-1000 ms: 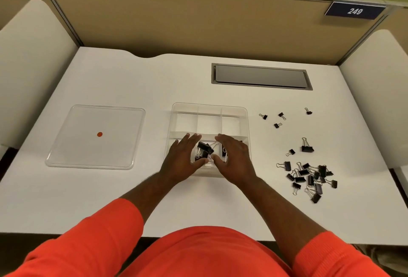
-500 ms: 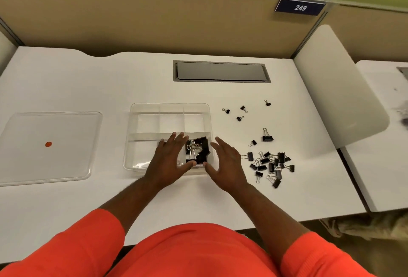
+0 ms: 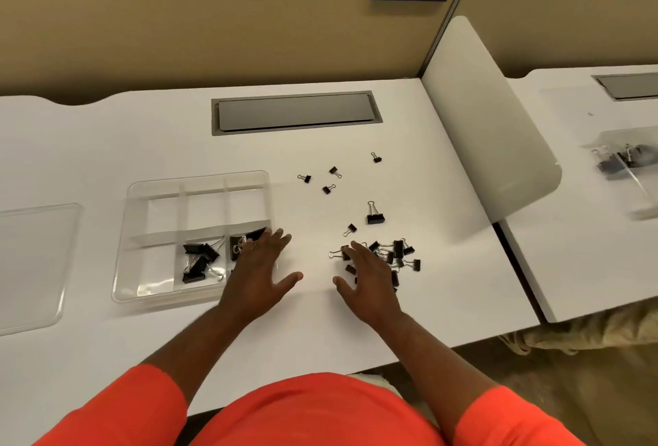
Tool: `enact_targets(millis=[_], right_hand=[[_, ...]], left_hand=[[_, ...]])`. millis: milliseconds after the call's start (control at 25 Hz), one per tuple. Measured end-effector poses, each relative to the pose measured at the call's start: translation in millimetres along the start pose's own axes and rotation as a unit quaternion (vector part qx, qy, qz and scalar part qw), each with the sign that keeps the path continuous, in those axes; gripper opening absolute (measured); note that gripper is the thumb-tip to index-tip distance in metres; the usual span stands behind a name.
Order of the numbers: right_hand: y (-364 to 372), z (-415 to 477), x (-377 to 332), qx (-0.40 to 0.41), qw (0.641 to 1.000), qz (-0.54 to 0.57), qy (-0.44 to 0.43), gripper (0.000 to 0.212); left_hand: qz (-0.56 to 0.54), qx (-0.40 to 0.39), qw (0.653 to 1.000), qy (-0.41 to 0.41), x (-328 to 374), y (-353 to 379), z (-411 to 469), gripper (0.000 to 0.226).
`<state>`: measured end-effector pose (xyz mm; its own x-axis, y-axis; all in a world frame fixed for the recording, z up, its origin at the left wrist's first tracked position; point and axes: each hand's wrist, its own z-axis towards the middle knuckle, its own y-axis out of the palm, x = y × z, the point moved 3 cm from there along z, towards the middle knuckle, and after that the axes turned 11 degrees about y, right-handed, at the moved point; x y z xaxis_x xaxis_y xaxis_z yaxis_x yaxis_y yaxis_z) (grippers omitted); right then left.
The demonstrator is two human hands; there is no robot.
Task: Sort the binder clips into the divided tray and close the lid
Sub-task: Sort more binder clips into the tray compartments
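A clear divided tray (image 3: 142, 196) lies on the white desk, with large black binder clips (image 3: 199, 260) in its near middle and near right compartments. Its clear lid (image 3: 35, 260) lies flat to the left. My left hand (image 3: 260, 267) hovers open over the tray's right edge, fingers spread, holding nothing. My right hand (image 3: 366, 278) is open with straight fingers reaching onto a heap of medium clips (image 3: 395, 253) on the desk. One large clip (image 3: 374, 215) stands beyond the heap. Several small clips (image 3: 329, 178) are scattered farther back.
A grey cable hatch (image 3: 295, 112) is set into the desk at the back. A white side divider (image 3: 487, 118) rises on the right, with a neighbouring desk and a clear bag of clips (image 3: 619, 157) past it. A tan partition closes the back.
Both hands left the tray's near compartments and moved right. The right hand now reaches the clip heap, and the view has swung to the right.
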<state>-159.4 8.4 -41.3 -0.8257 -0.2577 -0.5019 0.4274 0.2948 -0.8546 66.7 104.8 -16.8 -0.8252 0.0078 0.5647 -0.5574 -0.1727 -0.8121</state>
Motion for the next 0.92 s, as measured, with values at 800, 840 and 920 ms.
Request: enact_targets(millis=[800,840,920], right_hand=[[-62,69,133,-0.017,1.000,-0.003,-0.004,0.050],[-62,70,134,-0.017,1.000,-0.004,-0.011,0.049],[-63,74,136,-0.021,0.999,0.003,-0.026,0.051]], left_hand=[[0.011,-0.092,0.996,0.002,86,116,154,0.059],[0.022,-0.097,0.995,-0.001,88,120,161,0.058],[0.029,-0.097,0.995,-0.022,90,127,175,0.055]])
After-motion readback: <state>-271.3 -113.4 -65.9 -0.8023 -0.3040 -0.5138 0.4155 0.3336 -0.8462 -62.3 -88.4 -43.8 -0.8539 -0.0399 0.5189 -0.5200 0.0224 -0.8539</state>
